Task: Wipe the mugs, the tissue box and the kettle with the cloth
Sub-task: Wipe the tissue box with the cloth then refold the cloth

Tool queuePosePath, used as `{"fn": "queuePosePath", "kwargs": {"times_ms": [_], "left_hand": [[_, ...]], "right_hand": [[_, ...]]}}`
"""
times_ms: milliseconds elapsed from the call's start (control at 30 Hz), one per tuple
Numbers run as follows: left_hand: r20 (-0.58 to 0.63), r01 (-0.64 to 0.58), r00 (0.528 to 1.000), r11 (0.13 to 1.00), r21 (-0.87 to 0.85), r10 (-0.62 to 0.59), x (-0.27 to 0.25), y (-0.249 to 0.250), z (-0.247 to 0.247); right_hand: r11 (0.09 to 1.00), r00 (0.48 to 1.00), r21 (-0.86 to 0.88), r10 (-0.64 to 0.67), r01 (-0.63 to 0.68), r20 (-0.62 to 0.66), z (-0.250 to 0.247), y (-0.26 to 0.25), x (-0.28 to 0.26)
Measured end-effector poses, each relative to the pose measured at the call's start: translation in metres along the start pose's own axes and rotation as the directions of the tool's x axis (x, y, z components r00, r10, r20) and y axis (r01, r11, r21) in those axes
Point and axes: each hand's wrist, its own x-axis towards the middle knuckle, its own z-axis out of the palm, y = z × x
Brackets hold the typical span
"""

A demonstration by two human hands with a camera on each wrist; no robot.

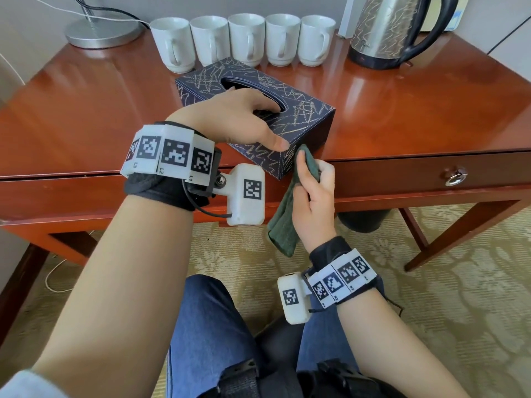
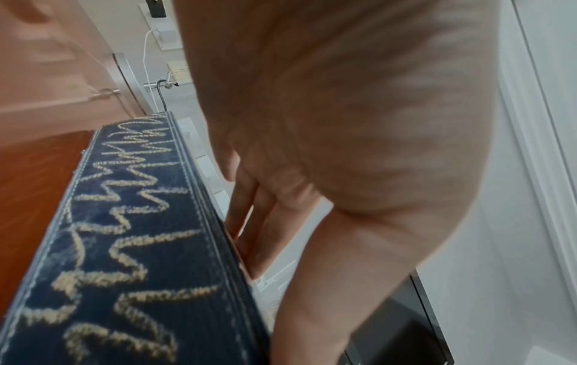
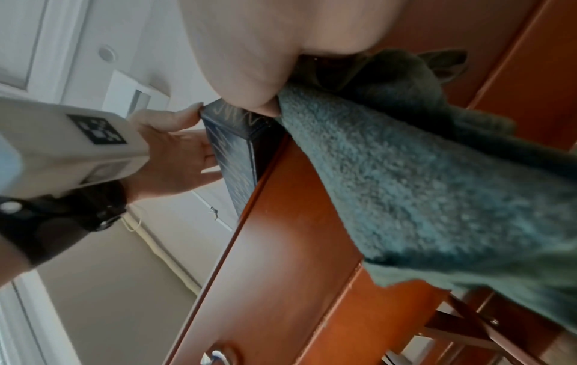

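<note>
A dark blue tissue box (image 1: 301, 110) with scribbled gold lines stands at the desk's front edge. My left hand (image 1: 247, 127) holds it, fingertips in the top opening and thumb on the near side. The left wrist view shows that box (image 2: 134, 247) with my fingers (image 2: 249, 222) along its top. My right hand (image 1: 316, 193) grips a green cloth (image 1: 283, 225) and presses its upper end against the box's near right corner; the rest hangs below the desk edge. The right wrist view shows the cloth (image 3: 421, 185) beside the box (image 3: 237, 158). Several white mugs (image 1: 247, 38) line the back, left of a steel kettle (image 1: 385, 30).
The red-brown wooden desk (image 1: 402, 104) has a drawer with a ring pull (image 1: 455, 178) right of my hands. A lamp base (image 1: 103, 31) and cables sit at the back left. My knees are below the desk edge, over patterned carpet.
</note>
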Motion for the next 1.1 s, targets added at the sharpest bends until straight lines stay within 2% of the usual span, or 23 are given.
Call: {"fn": "queuePosePath", "kwargs": {"times_ms": [100,200,367,467,600,700,867,933,1033,1100], "left_hand": [[0.000,-0.004,1.000,1.000,0.005,0.004,-0.001,0.000,0.000],[-0.006,-0.013,1.000,1.000,-0.004,0.013,-0.001,0.001,0.000],[0.020,-0.018,1.000,0.999,0.035,0.018,0.000,-0.001,0.001],[0.014,-0.018,1.000,0.999,0.037,0.017,0.000,-0.001,0.001],[0.013,-0.019,1.000,0.999,0.028,0.018,-0.001,0.000,0.001],[0.017,-0.016,1.000,1.000,0.018,0.015,-0.001,0.000,0.001],[0.016,-0.019,1.000,1.000,0.014,0.018,-0.001,0.000,0.000],[0.016,-0.016,1.000,1.000,0.010,0.016,0.000,0.000,0.001],[0.025,-0.017,1.000,1.000,0.020,0.017,-0.001,0.001,0.001],[0.024,-0.018,1.000,1.000,0.026,0.017,-0.001,0.001,0.001]], "right_hand": [[0.999,0.998,0.022,0.036,-0.035,-0.048,-0.002,0.002,0.009],[1.000,0.997,0.026,0.016,-0.014,-0.075,-0.002,-0.004,0.020],[0.997,0.997,0.032,-0.069,0.068,0.027,0.003,-0.009,-0.004],[0.999,0.998,0.025,-0.022,0.020,0.053,0.003,0.002,-0.013],[0.996,0.998,0.059,0.060,-0.059,-0.019,-0.001,0.001,0.004],[0.998,0.998,0.058,-0.006,0.010,-0.065,0.001,-0.006,0.012],[0.995,0.997,0.074,-0.072,0.070,0.017,0.006,0.002,-0.010],[0.997,1.000,0.072,-0.012,0.010,0.027,0.005,0.010,-0.014],[0.983,0.989,0.119,0.146,-0.143,-0.014,0.002,0.015,-0.007],[0.975,0.982,0.137,0.183,-0.176,-0.040,0.002,0.015,0.000]]}}
